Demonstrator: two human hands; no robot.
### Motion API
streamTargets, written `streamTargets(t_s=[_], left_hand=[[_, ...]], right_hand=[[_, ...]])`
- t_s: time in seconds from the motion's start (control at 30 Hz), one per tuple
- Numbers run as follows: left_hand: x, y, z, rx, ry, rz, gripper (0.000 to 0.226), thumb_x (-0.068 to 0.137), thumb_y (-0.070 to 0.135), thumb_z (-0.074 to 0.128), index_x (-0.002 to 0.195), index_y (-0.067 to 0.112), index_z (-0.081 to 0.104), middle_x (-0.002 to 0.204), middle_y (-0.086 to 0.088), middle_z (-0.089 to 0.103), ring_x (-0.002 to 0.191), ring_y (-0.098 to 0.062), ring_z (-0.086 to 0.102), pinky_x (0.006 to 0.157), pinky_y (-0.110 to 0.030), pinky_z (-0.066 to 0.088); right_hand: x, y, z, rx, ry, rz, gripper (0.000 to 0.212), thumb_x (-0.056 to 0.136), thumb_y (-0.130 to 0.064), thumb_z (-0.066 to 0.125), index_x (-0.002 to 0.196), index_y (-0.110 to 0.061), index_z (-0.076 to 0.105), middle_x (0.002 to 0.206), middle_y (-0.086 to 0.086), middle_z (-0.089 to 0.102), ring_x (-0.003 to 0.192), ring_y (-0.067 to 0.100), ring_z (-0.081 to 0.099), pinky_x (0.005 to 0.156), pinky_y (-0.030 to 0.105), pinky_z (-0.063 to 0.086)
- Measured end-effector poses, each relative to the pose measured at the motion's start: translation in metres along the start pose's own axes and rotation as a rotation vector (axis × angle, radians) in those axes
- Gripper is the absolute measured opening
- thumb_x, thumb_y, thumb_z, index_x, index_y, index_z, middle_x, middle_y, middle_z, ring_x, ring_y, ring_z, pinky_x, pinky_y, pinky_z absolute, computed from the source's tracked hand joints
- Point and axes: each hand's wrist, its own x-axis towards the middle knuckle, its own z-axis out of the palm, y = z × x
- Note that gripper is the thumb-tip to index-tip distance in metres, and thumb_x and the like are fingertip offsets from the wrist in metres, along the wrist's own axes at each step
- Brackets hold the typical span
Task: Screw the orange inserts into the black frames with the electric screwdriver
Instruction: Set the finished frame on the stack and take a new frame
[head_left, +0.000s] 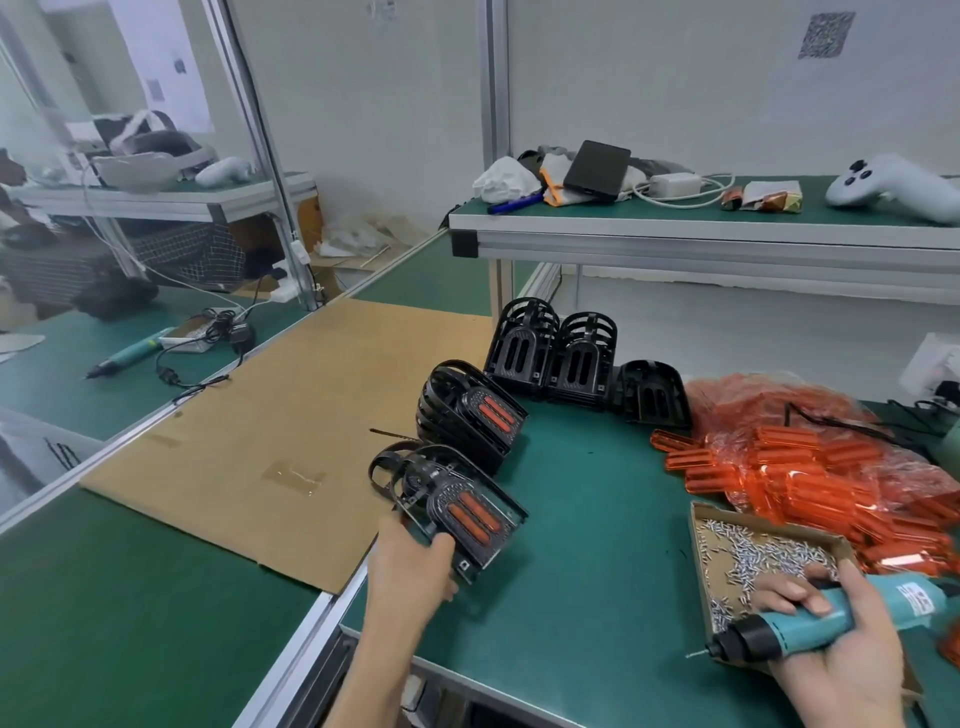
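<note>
My left hand (410, 566) grips a black frame (457, 512) with orange inserts in it, held just above the green bench near a stack of finished frames (467, 415). My right hand (836, 644) holds the teal electric screwdriver (810, 618), its bit pointing left, over a cardboard tray of screws (769, 556). Three black frames without inserts (576, 358) stand further back. A heap of orange inserts (810, 473) in clear bags lies at the right.
A sheet of brown cardboard (291, 421) covers the bench to the left. A raised shelf (717, 239) at the back carries a game controller, a charger and a black case. A second teal screwdriver (135, 353) lies behind the glass partition at left.
</note>
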Motion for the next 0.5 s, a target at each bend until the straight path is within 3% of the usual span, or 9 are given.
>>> streamTargets(t_s=[0.1, 0.17, 0.27, 0.4, 0.5], left_hand=[[0.03, 0.0, -0.009, -0.037, 0.101, -0.09, 0.029, 0.088, 0.011, 0.059, 0.111, -0.004, 0.046, 0.053, -0.011, 0.069, 0.048, -0.023, 0.07, 0.056, -0.042, 0.062], [0.049, 0.003, -0.011, -0.077, 0.135, -0.134, 0.038, 0.086, 0.009, 0.058, 0.114, -0.015, 0.051, 0.051, -0.012, 0.067, 0.048, -0.025, 0.07, 0.056, -0.041, 0.062], [0.069, 0.008, -0.008, -0.102, 0.155, -0.138, 0.038, 0.083, 0.008, 0.057, 0.113, -0.015, 0.054, 0.059, -0.018, 0.069, 0.048, -0.026, 0.07, 0.052, -0.039, 0.061], [0.085, 0.01, 0.0, -0.07, 0.158, -0.164, 0.033, 0.085, 0.005, 0.056, 0.112, -0.013, 0.055, 0.078, -0.026, 0.07, 0.044, -0.023, 0.069, 0.039, -0.025, 0.049], [0.086, 0.01, 0.003, -0.032, 0.168, -0.164, 0.03, 0.087, 0.004, 0.055, 0.113, -0.007, 0.044, 0.083, -0.027, 0.069, 0.041, -0.021, 0.067, 0.036, -0.023, 0.046]], right_hand=[[0.001, 0.006, 0.006, -0.014, 0.01, -0.023, 0.026, 0.077, -0.039, 0.078, 0.078, -0.022, 0.058, 0.06, -0.013, 0.037, 0.065, 0.002, 0.043, 0.055, 0.015, 0.04], [0.004, 0.01, 0.01, -0.015, 0.02, -0.034, 0.027, 0.092, -0.041, 0.069, 0.077, -0.022, 0.057, 0.058, -0.013, 0.036, 0.064, 0.003, 0.043, 0.054, 0.015, 0.039], [0.007, 0.013, 0.014, -0.01, 0.04, -0.04, 0.033, 0.099, -0.044, 0.062, 0.075, -0.021, 0.058, 0.058, -0.012, 0.036, 0.063, 0.003, 0.043, 0.055, 0.015, 0.039], [0.01, 0.012, 0.011, 0.005, 0.037, -0.034, 0.034, 0.1, -0.044, 0.062, 0.075, -0.021, 0.06, 0.059, -0.012, 0.036, 0.063, 0.003, 0.045, 0.056, 0.015, 0.04], [0.011, 0.008, 0.006, 0.02, 0.043, -0.018, 0.033, 0.1, -0.043, 0.062, 0.075, -0.021, 0.06, 0.059, -0.012, 0.036, 0.063, 0.003, 0.045, 0.055, 0.015, 0.041]])
